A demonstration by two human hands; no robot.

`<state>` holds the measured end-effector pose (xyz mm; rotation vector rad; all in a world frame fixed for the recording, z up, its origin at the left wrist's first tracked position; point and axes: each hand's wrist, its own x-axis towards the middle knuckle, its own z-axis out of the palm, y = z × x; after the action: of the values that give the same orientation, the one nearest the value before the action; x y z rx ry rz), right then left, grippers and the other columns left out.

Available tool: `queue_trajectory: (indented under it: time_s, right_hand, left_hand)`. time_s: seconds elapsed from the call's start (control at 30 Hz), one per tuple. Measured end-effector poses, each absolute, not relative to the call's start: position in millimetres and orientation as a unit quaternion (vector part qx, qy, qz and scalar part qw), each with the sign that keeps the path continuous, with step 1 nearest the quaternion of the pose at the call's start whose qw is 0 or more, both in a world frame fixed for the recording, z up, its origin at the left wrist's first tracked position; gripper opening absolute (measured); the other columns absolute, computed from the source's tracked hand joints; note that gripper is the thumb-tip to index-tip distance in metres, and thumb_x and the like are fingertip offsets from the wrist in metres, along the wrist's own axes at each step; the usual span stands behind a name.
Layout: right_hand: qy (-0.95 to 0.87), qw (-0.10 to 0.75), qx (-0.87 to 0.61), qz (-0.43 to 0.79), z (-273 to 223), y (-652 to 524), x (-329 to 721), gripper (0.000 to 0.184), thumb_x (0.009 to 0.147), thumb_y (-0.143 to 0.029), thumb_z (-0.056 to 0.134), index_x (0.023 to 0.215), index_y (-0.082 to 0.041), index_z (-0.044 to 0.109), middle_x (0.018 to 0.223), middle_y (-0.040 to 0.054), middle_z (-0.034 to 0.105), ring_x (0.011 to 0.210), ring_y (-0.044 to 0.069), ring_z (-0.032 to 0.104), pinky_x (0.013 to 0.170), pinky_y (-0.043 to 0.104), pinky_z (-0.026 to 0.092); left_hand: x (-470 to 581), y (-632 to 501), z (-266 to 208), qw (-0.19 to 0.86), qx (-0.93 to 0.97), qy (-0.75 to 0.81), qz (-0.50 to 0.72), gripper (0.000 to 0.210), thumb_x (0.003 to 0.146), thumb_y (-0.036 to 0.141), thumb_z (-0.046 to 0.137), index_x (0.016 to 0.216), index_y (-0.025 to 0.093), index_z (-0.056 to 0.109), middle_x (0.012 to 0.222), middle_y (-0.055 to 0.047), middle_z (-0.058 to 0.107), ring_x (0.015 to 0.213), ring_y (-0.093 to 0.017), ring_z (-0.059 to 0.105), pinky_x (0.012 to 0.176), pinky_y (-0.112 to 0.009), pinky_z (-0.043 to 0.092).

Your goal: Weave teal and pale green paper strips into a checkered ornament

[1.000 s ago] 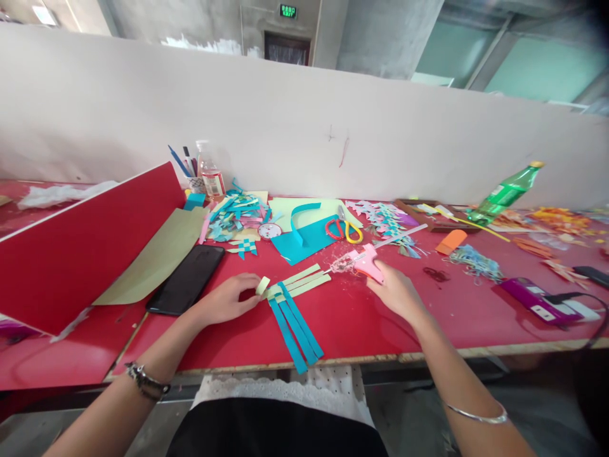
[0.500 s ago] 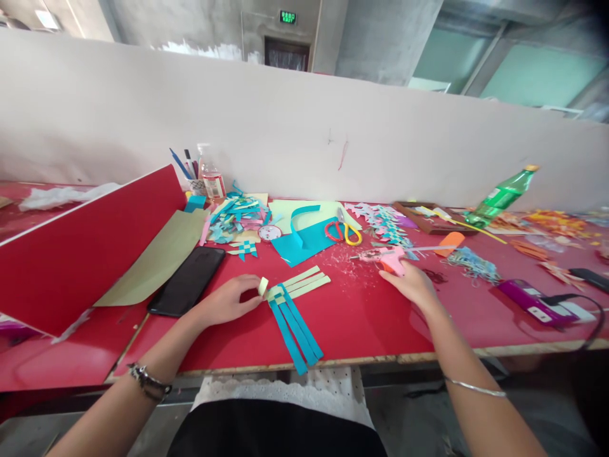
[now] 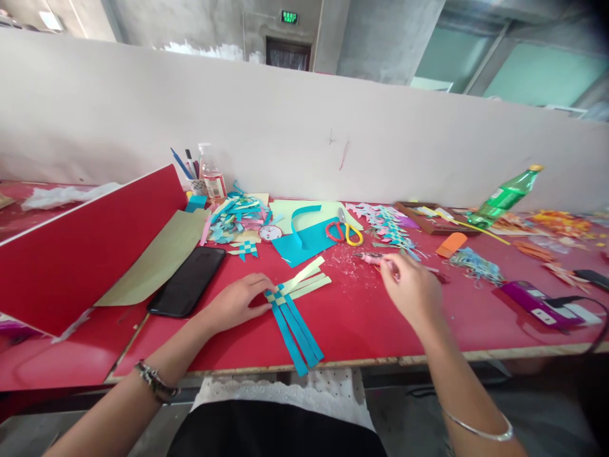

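Note:
Blue and pale-yellow paper strips, woven into a small checkered patch [image 3: 278, 294], lie on the red table. Their loose blue ends point toward me, the pale ones up and right. My left hand [image 3: 242, 299] grips the patch's left edge between thumb and fingers. My right hand [image 3: 412, 284] is curled, thumb against the fingers, in front of a pink glue gun [image 3: 369, 257]. The hand hides most of the gun's body and handle. I cannot make out whether anything is in its fingers.
Behind the patch are scissors [image 3: 351, 233], a blue sheet [image 3: 304, 244] and a pile of paper scraps [image 3: 240, 216]. A black phone [image 3: 186, 282] lies left. A tilted green bottle [image 3: 507, 198] and a purple power strip [image 3: 540, 303] are at right.
The pale strip end that stood curled by my left fingers now stretches right with the other pale ends. My right hand has turned and curled; the glue gun now lies lower behind it.

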<state>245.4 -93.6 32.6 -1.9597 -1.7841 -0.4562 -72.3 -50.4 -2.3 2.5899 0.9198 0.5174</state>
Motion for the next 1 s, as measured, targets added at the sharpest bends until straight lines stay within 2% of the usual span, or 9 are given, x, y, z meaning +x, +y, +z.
queue_trajectory:
  time_s: [0.07, 0.17, 0.33, 0.53, 0.67, 0.87, 1.0]
  right_hand:
    - [-0.752, 0.251, -0.604, -0.083, 36.1, -98.1, 219.5, 0.027, 0.084, -0.023, 0.034, 0.098, -0.020, 0.057, 0.093, 0.0060, 0.062, 0.082, 0.016, 0.056, 0.071, 0.025, 0.041]
    - [-0.855, 0.191, -0.483, 0.009, 28.2, -97.6, 187.0, 0.032, 0.084, -0.017, 0.033, 0.107, -0.023, 0.055, 0.097, 0.0041, 0.060, 0.087, 0.014, 0.056, 0.074, 0.024, 0.042]
    - [-0.901, 0.094, -0.422, -0.033, 6.4, -90.0, 158.3, 0.044, 0.081, -0.009, 0.035, 0.122, -0.026, 0.044, 0.084, 0.0032, 0.059, 0.070, 0.013, 0.055, 0.058, 0.021, 0.040]
    - [-0.897, 0.046, -0.434, -0.063, 6.3, -89.9, 145.0, 0.042, 0.083, -0.009, 0.034, 0.122, -0.022, 0.044, 0.083, 0.0035, 0.058, 0.066, 0.014, 0.055, 0.050, 0.020, 0.035]
    - [-0.885, 0.042, -0.462, -0.049, 6.5, -89.6, 146.1, 0.039, 0.083, -0.012, 0.034, 0.120, -0.023, 0.046, 0.087, 0.0046, 0.059, 0.072, 0.015, 0.057, 0.054, 0.021, 0.038]
    - [-0.875, 0.025, -0.481, -0.039, -0.1, -85.0, 159.2, 0.048, 0.079, -0.005, 0.032, 0.123, -0.022, 0.043, 0.101, 0.0069, 0.058, 0.082, 0.018, 0.057, 0.059, 0.024, 0.042]
    - [-0.857, 0.037, -0.513, -0.040, -1.4, -82.9, 167.5, 0.050, 0.078, -0.004, 0.031, 0.124, -0.021, 0.040, 0.104, 0.0081, 0.056, 0.081, 0.016, 0.057, 0.060, 0.023, 0.042]
  left_hand:
    - [-68.3, -52.7, -2.2, 0.149, 0.923, 0.309, 0.173, 0.023, 0.082, 0.027, 0.043, 0.102, 0.021, 0.053, 0.102, -0.006, 0.054, 0.096, -0.017, 0.049, 0.084, -0.028, 0.039]
    - [-65.5, -54.6, -3.4, 0.131, 0.928, 0.303, 0.172, 0.027, 0.083, 0.026, 0.040, 0.107, 0.021, 0.052, 0.102, -0.006, 0.054, 0.094, -0.017, 0.050, 0.082, -0.028, 0.040]
    - [-65.8, -54.1, -5.0, 0.098, 0.940, 0.282, 0.167, 0.031, 0.083, 0.022, 0.039, 0.111, 0.022, 0.051, 0.101, -0.007, 0.053, 0.091, -0.018, 0.050, 0.079, -0.029, 0.041]
    - [-64.9, -54.7, -3.9, 0.084, 0.944, 0.278, 0.160, 0.030, 0.083, 0.020, 0.038, 0.109, 0.025, 0.054, 0.100, -0.007, 0.053, 0.091, -0.018, 0.050, 0.078, -0.028, 0.040]
    - [-64.7, -55.3, -4.4, 0.082, 0.943, 0.286, 0.152, 0.031, 0.084, 0.021, 0.038, 0.110, 0.026, 0.053, 0.102, -0.006, 0.053, 0.093, -0.017, 0.050, 0.080, -0.028, 0.040]
    - [-65.4, -55.4, -3.9, 0.084, 0.945, 0.281, 0.142, 0.030, 0.085, 0.022, 0.036, 0.108, 0.026, 0.054, 0.102, -0.006, 0.052, 0.095, -0.018, 0.049, 0.082, -0.029, 0.039]
    - [-65.2, -56.1, -2.4, 0.075, 0.948, 0.279, 0.133, 0.031, 0.085, 0.021, 0.035, 0.110, 0.028, 0.053, 0.102, -0.006, 0.052, 0.094, -0.018, 0.048, 0.080, -0.029, 0.040]
